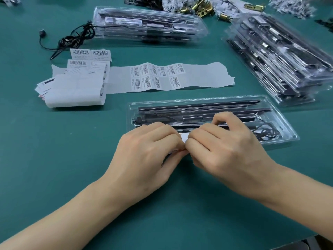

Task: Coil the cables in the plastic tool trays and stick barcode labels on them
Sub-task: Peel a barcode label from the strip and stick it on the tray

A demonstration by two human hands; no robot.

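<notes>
A clear plastic tool tray (281,121) lies in front of me, holding long black tools and a black cable (266,132) coiled at its right end. Over the tray's near edge, my left hand (146,152) and my right hand (225,147) meet fingertip to fingertip and pinch a small white label (184,138) between them. Most of the label is hidden by my fingers. A backing strip (203,76) with several barcode labels lies flat behind the tray.
A pile of label sheets (75,87) sits at the left. Behind it lies a filled tray (149,24) with a loose black cable (75,38) spilling out. A stack of trays (277,56) stands at the right. Brass parts (200,8) lie at the back.
</notes>
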